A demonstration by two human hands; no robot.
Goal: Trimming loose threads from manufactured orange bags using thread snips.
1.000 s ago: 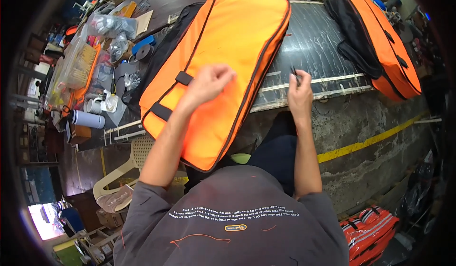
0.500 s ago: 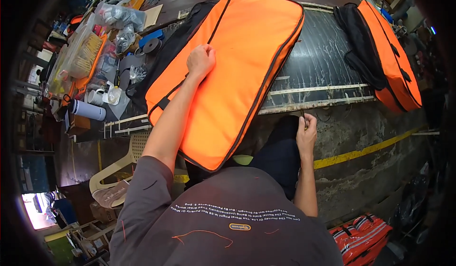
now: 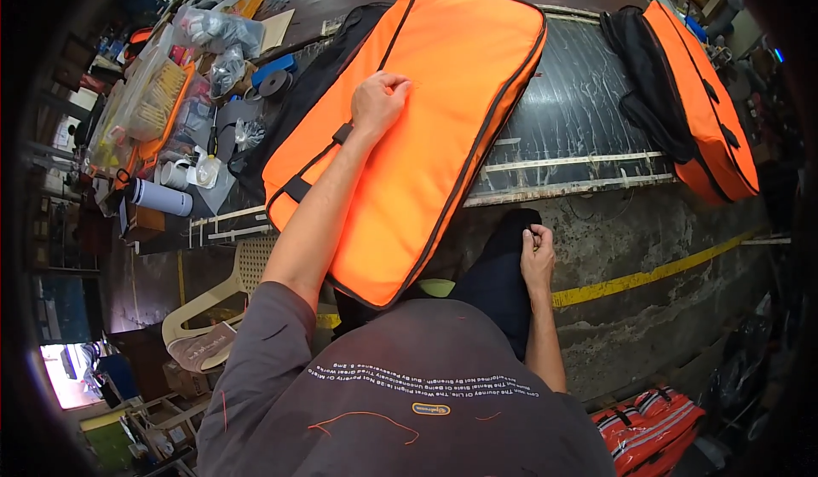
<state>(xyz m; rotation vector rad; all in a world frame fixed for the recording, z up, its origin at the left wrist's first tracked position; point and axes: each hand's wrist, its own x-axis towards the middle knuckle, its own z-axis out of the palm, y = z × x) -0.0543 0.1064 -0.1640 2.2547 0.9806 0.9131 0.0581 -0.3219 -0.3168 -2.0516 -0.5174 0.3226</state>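
A large bright orange bag [image 3: 443, 136] with black piping lies slanted across the work table, its near corner hanging over the edge toward my body. My left hand [image 3: 379, 106] rests on its upper panel with thumb and fingers pinched together. A fine loose thread seems to show by the fingertips, but whether they hold it is too small to make out. Beside my left wrist is a black strap tab [image 3: 342, 132]. My right hand [image 3: 537, 260] is closed in a pinch above my dark trouser leg [image 3: 494, 277], off the bag; what it holds is hidden.
A second orange and black bag [image 3: 703, 102] stands at the table's right end. Plastic bins [image 3: 153, 102], a white tumbler [image 3: 160, 197] and tape rolls [image 3: 274, 83] crowd the left side. A beige plastic chair [image 3: 204, 302] is at lower left, a red wrapped bag [image 3: 652, 426] at lower right.
My left hand has slid up and right across the orange panel, uncovering the black strap tab. My right hand has moved slightly left and down; a thin dark tip above its fingers no longer shows.
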